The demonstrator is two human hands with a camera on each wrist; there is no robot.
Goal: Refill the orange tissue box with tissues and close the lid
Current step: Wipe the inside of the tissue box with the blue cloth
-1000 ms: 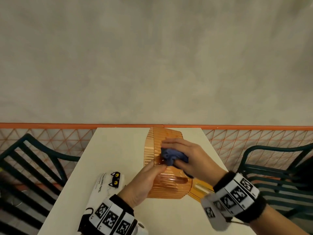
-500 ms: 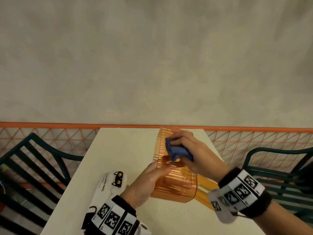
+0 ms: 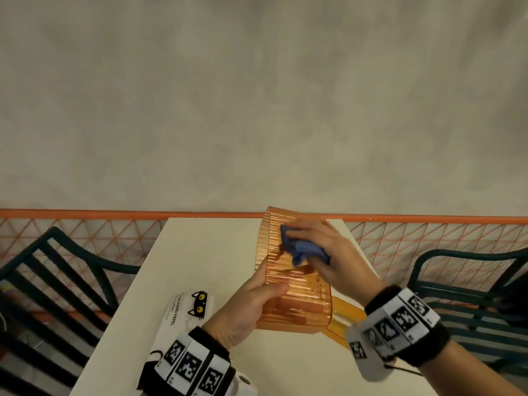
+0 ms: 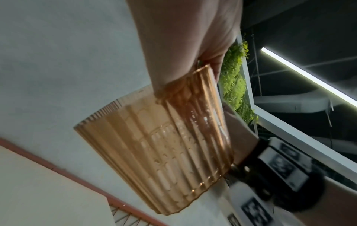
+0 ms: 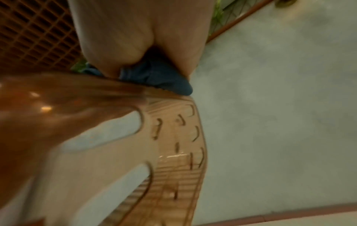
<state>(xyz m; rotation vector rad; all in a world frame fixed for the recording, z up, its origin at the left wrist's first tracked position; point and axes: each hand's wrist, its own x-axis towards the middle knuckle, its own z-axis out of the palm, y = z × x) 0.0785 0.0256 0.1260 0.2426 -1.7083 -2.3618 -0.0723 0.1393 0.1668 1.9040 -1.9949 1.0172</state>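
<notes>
dark green slats of a chair (image 3: 43, 275) show at the far left, beside the pale desk (image 3: 200, 247). on the desk's near left lies a white tissue pack (image 3: 185, 312) printed with a black cat, partly under the left wrist. the left hand (image 3: 245, 310) grips the near left side of the orange tissue box (image 3: 288, 284), thumb on the ribbed wall and fingers curled underneath; the left wrist view shows the box (image 4: 160, 154) lifted clear of the desk and tilted, see-through and ribbed. further right, the right hand (image 3: 328, 252) pinches a crumpled blue cloth (image 3: 303, 250) and presses it against the box's upper side; in the right wrist view the cloth (image 5: 154, 79) is bunched between thumb and fingers, touching the box's edge. an orange lid (image 3: 343, 312) lies on the desk under the right wrist, just beside the box. a second green chair (image 3: 468, 281) stands at the far right before an orange mesh fence (image 3: 400, 238).
</notes>
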